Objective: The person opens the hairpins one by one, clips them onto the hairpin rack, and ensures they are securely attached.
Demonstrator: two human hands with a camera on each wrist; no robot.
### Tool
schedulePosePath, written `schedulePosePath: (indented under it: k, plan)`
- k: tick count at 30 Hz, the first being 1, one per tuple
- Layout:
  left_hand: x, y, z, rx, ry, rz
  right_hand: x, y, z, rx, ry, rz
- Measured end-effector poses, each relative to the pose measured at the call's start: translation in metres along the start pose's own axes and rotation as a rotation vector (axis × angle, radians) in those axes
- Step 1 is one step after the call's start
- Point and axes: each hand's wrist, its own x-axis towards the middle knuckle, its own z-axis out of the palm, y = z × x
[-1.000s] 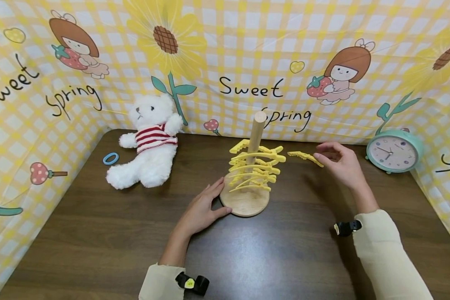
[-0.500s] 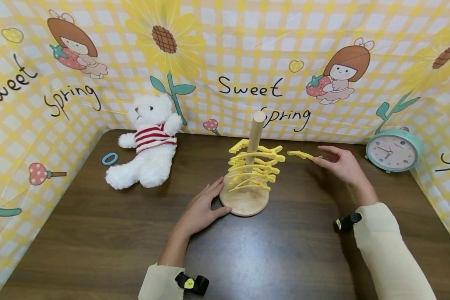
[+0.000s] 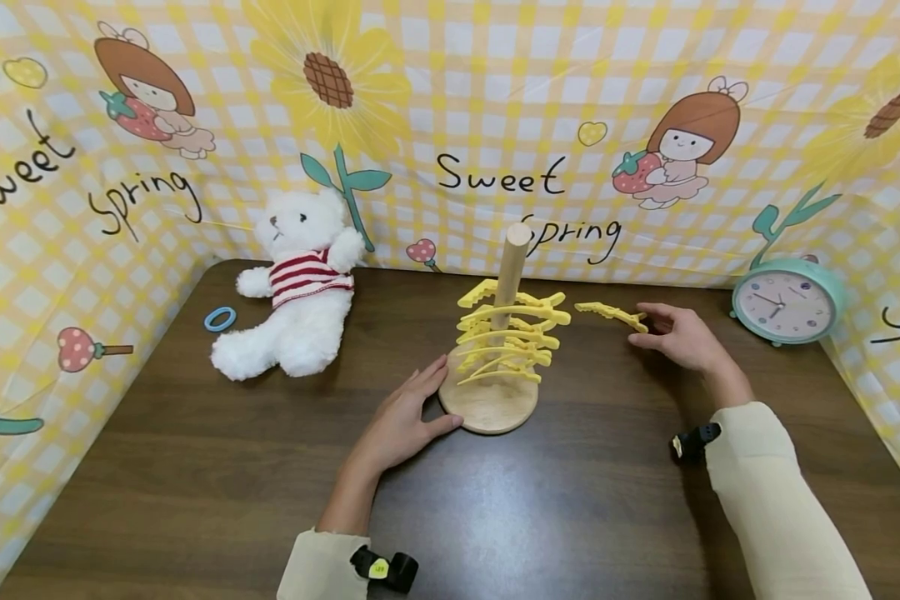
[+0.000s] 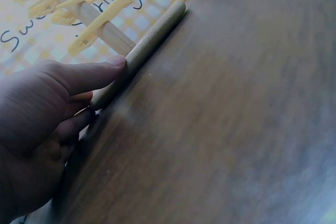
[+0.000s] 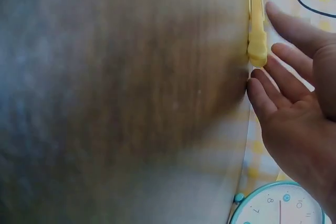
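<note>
A wooden stand (image 3: 490, 408) with a round base and an upright post stands mid-table in the head view. Several yellow alligator hair clips (image 3: 506, 337) are stacked one above another on the post. My left hand (image 3: 397, 425) holds the left edge of the base, thumb on top, as the left wrist view shows. To the right of the stand, one more yellow hair clip (image 3: 607, 312) lies on the table. Around its right end are the spread thumb and fingers of my right hand (image 3: 682, 337). In the right wrist view a gap shows between thumb and clip (image 5: 256, 35).
At the back left a white teddy bear (image 3: 311, 333) in a striped shirt leans near the wall cloth, with a blue ring (image 3: 220, 318) beside it. A teal alarm clock (image 3: 787, 302) stands right of my right hand. Patterned cloth (image 3: 487, 100) borders the table (image 3: 607, 500).
My right hand has shifted slightly toward me and its thumb has moved off the clip's end, below it. The left hand and the stand have stayed in place.
</note>
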Motion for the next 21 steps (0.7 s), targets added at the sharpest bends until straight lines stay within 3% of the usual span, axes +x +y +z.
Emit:
schedulePosePath:
  k: [12,21]
  plan:
    - [-0.0004,-0.0002,0.0000,-0.001,-0.004,-0.008,-0.0001,0.0090,0.0018,-0.016,0.085,0.023]
    - [0.0006,-0.0004,-0.0004,0.005,-0.003,-0.008,0.0011,0.0082,-0.0003,-0.028,0.084,0.020]
